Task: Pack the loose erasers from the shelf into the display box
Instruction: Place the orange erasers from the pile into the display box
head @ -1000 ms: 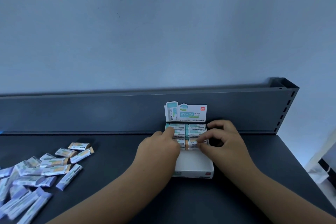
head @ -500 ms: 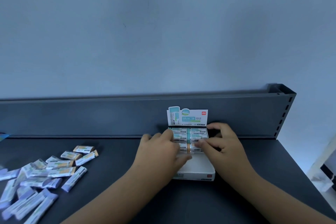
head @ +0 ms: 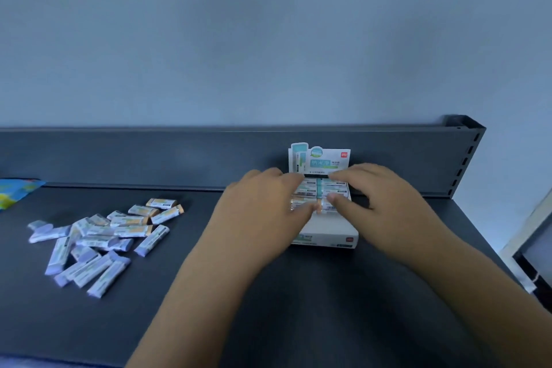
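Now left hand (head: 263, 206) and right hand (head: 385, 203) over erasers (head: 310, 190) in box (head: 328, 228) — blurred, grip unreadable. Risk — uneven press buckles near row, shoves box far.

display box (head: 328, 230) right of centre on shelf (head: 313, 293), up against back panel (head: 149, 155); loose erasers (head: 98, 236) piled off left; packed erasers (head: 325, 188) in box's rear

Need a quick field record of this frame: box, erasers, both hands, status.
box: white cardboard display box, header card upright, near back wall of dark grey metal shelf
packed: wrapped erasers in box fill rear rows; front bare
loose: pile of wrapped erasers on shelf, left of box
left hand: over packed rows; grip blurred
right hand: over packed rows; grip blurred
status: unfinished
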`<action>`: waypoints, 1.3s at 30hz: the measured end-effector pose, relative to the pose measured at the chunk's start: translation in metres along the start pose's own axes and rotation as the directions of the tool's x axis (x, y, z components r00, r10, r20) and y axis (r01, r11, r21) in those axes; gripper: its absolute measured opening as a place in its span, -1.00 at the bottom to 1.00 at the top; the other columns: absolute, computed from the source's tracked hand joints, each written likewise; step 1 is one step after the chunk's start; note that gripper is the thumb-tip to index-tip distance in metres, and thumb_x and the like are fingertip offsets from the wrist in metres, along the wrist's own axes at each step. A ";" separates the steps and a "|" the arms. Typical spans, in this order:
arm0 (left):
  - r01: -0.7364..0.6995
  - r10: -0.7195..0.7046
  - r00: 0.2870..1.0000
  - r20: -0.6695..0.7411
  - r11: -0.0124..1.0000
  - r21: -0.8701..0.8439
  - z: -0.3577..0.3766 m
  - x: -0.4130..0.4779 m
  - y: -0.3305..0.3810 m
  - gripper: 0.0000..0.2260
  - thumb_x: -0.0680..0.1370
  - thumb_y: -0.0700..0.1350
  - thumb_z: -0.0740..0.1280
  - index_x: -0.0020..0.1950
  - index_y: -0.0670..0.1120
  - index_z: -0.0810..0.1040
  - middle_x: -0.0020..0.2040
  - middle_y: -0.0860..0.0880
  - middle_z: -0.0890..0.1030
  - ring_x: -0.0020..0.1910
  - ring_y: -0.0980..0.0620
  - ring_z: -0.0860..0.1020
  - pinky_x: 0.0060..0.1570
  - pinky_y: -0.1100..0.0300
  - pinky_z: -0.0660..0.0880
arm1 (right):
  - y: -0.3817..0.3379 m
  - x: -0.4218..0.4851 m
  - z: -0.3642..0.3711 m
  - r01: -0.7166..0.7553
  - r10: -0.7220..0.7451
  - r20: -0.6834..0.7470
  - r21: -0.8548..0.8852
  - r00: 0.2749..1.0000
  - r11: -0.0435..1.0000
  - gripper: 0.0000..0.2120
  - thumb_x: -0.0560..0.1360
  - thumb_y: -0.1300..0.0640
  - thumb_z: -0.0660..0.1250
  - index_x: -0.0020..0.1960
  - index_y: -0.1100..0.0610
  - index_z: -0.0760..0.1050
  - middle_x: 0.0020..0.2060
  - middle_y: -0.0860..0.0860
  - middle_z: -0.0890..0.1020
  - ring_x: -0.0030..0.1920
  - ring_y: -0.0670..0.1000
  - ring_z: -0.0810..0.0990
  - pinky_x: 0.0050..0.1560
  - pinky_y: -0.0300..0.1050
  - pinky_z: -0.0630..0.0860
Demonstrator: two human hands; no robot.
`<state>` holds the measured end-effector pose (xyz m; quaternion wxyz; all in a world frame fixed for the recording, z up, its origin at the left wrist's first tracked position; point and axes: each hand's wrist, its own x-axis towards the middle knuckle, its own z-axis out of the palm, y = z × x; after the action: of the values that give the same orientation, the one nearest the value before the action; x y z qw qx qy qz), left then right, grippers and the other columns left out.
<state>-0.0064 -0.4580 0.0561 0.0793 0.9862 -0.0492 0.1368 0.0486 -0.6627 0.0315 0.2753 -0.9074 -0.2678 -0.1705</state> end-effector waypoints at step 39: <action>0.060 -0.053 0.997 0.051 0.988 -0.141 0.005 -0.085 -0.122 -0.58 0.60 0.28 0.18 0.31 0.08 0.56 0.21 0.11 0.56 0.24 0.05 0.48 0.16 0.01 0.50 | -0.156 -0.042 0.090 -0.240 0.237 0.038 0.106 0.971 0.965 -0.56 0.57 -0.13 0.31 0.42 -0.10 0.44 0.32 -0.24 0.50 0.35 -0.22 0.39 0.25 -0.33 0.26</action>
<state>-0.0720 -0.3324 0.0104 0.1523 0.9819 -0.0326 0.1074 -0.0607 -0.5164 0.0047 0.3400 -0.9186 -0.1689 -0.1095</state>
